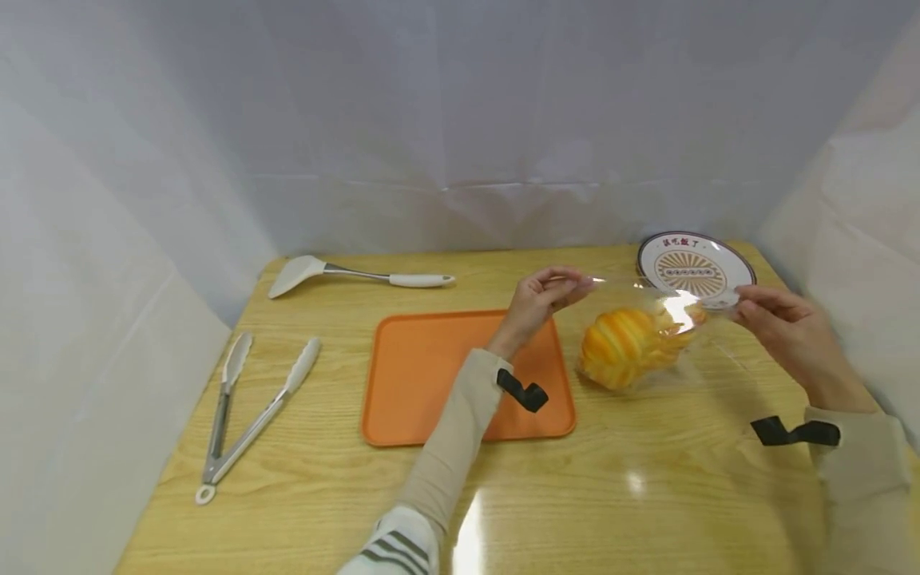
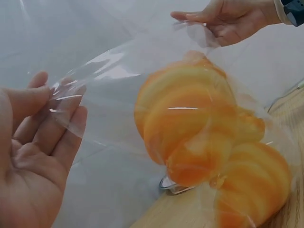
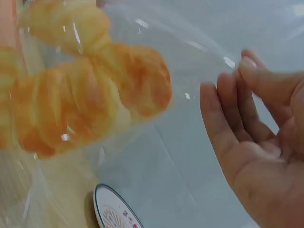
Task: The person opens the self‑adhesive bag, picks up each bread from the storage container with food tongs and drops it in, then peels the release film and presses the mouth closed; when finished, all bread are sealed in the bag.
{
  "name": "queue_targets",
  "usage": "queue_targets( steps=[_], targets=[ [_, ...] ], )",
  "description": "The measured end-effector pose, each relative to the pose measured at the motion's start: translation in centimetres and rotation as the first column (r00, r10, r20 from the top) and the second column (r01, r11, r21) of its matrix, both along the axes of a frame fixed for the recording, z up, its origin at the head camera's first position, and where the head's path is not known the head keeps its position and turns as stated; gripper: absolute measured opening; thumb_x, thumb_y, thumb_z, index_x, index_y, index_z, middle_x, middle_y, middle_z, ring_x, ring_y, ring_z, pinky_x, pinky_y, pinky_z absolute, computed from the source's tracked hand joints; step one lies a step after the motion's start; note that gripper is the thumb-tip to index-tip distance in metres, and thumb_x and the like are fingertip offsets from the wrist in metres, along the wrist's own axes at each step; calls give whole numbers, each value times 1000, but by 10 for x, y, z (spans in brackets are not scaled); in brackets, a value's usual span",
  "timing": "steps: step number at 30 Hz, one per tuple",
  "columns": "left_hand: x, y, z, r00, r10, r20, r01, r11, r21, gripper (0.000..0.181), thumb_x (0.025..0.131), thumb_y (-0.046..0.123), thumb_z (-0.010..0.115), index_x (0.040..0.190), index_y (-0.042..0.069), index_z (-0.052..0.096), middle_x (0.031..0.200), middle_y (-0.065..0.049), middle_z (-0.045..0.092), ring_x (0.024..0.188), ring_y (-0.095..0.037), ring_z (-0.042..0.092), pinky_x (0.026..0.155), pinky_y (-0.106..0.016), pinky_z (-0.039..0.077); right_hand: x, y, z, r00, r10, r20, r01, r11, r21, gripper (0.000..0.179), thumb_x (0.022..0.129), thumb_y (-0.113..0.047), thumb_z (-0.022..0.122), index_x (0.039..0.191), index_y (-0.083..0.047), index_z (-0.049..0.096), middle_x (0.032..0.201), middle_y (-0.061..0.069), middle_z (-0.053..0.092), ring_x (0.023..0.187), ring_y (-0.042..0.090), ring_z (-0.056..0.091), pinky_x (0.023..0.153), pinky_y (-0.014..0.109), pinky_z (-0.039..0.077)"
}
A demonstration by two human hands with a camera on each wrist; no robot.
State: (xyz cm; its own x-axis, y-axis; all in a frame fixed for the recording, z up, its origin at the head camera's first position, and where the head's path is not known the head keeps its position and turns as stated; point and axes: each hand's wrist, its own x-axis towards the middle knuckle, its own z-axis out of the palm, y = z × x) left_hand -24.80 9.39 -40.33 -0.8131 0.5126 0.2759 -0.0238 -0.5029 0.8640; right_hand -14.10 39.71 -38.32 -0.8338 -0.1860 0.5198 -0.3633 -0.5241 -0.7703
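Note:
A clear plastic bag (image 1: 679, 306) hangs above the right part of the table, with several golden croissants (image 1: 620, 349) bunched inside it. Its upper left corner is pinched between the thumb and fingers of my left hand (image 1: 541, 303). On the other side, my right hand (image 1: 787, 329) pinches the upper right corner, so the top edge is stretched between both hands. Through the film in the left wrist view, striped orange-yellow croissants (image 2: 185, 118) show clearly. The right wrist view shows the croissants (image 3: 90, 99) beside my right fingers, which touch only the film.
An orange tray (image 1: 431, 375) lies mid-table under my left forearm. Behind the bag is a patterned white plate (image 1: 657, 255). Open tongs (image 1: 251, 431) lie at the left, and a white-headed spatula (image 1: 420, 280) lies along the back edge. White sheets (image 1: 446, 120) enclose the table.

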Motion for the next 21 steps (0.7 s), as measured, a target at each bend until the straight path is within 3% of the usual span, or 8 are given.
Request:
queue_targets(
  steps=[2,5,7,9,12,15,19,21],
  targets=[
    [-1,-2,1,1000,-27,-4,27,1000,7,38,99,-10,39,92,17,66,91,9,73,91,-5,71,106,-52,39,-2,6,0,998,69,-9,-69,998,13,38,97,19,30,119,15,61,114,17,65,103,24,68,95,25,52],
    [-1,-4,1,998,-57,-25,57,998,9,42,100,-10,37,86,19,65,93,9,73,92,-6,71,107,-55,36,-6,10,2,996,86,-1,-86,996,16,39,98,19,28,114,15,63,114,18,65,103,24,67,94,25,52],
    [0,-5,2,998,-54,-28,54,999,-2,42,99,-9,37,82,18,64,93,8,72,90,-6,71,105,-52,41,-8,11,3,995,97,-7,-97,995,13,39,98,19,26,110,15,63,114,17,65,104,23,65,94,26,52],
    [0,-6,1,998,-46,-39,45,999,-16,40,99,-9,37,81,17,61,99,-10,74,91,-6,70,103,-47,45,-11,11,4,993,115,-36,-114,993,39,40,98,19,25,107,14,63,115,15,64,104,21,63,94,25,51],
    [-1,-6,0,997,-21,-70,16,998,-69,34,99,-6,40,80,14,58,112,-36,63,95,-10,70,99,-41,51,-15,13,7,981,175,-80,-168,982,86,38,98,18,23,108,12,60,121,12,60,107,19,59,94,25,50],
    [-3,-6,-1,993,-4,-114,-12,990,-138,25,100,-4,42,83,8,56,121,-43,54,108,-27,68,98,-40,51,-16,14,9,980,181,-86,-170,977,129,37,100,16,23,108,9,58,123,10,57,107,17,58,92,24,49],
    [-4,-7,-1,989,-3,-145,-26,979,-200,15,100,-4,44,89,-2,54,120,-41,56,118,-48,57,99,-44,51,-10,12,12,999,7,-42,1,980,200,34,99,15,30,105,5,62,118,6,62,99,13,59,81,21,49],
    [-3,-8,0,987,-8,-163,-27,978,-208,13,100,-5,43,92,-7,53,121,-41,55,119,-51,54,99,-46,50,-7,11,14,995,-102,-25,105,960,260,32,99,15,34,103,3,64,113,4,66,91,12,59,75,20,48]
  ],
)
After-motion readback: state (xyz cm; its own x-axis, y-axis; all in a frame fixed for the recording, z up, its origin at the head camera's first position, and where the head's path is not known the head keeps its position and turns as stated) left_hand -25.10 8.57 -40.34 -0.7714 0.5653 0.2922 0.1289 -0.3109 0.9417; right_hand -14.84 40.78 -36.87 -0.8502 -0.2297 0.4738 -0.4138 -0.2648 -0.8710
